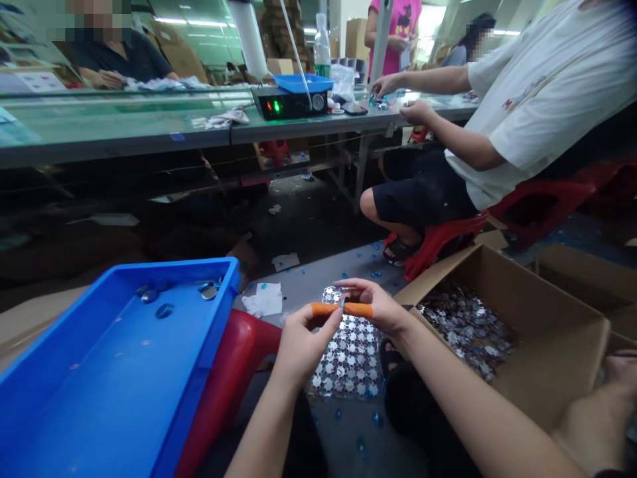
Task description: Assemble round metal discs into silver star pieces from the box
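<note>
Long green glass-topped tabletop runs across upper part of frame; seated co-worker in white tee works at its right end, upper right. Lower right: open brown cardboard box w/ heap of small silvery pieces. Lower left: shallow bright-blue plastic tray holding a few round blue glass-like pieces. Red plastic stool sits just right of tray. Flat sheet of silver-white star shapes lies low, center, btwn tray and box; material unclear.

Bottom center, left hand and right hand meet tip to tip over that sheet. Orange finger cots cover a finger on each. Each grip is nearly closed, pinching small blue glass disc btwn the cot tips, disc seen about edge-on. Exact finger contact is hard to tell at this size.

Best kept light and even: cot tips square on the disc, wrists steady, so it doesn't slip or get marked.
</note>
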The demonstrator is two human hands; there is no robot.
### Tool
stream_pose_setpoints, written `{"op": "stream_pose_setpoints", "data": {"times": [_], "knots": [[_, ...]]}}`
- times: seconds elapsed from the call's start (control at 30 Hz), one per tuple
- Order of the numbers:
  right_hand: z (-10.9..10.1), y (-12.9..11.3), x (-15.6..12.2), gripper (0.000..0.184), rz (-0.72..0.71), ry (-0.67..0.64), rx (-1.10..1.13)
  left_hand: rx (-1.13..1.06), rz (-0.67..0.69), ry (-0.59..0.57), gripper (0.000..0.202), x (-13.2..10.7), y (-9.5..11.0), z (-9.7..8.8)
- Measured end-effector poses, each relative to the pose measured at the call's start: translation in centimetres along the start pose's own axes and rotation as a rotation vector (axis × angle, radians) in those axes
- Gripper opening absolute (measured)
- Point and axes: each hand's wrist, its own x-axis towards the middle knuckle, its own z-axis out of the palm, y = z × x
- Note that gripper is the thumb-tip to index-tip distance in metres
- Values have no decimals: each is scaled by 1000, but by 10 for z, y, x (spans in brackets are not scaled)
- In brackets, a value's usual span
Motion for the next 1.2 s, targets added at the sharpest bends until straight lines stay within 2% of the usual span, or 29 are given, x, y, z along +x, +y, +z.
{"op": "stream_pose_setpoints", "data": {"times": [0.13, 0.53, 0.73, 1.03, 1.2], "knots": [[0, 0, -1, 59, 21, -6, 10, -42, -42, 0, 29, 1, 1, 3], [4, -3, -3, 61, 55, 28, 98, -74, -6, 80, 27, 0, 1, 12], [3, -4, 0, 60, 43, 15, 146, -115, -58, 48, 29, 1, 7, 9], [3, -2, 0, 64, 77, 20, 126, -7, 3, 67, 29, 0, 2, 7], [3, -4, -1, 64, 87, 21, 112, 3, -7, 60, 27, 0, 0, 8]]}}
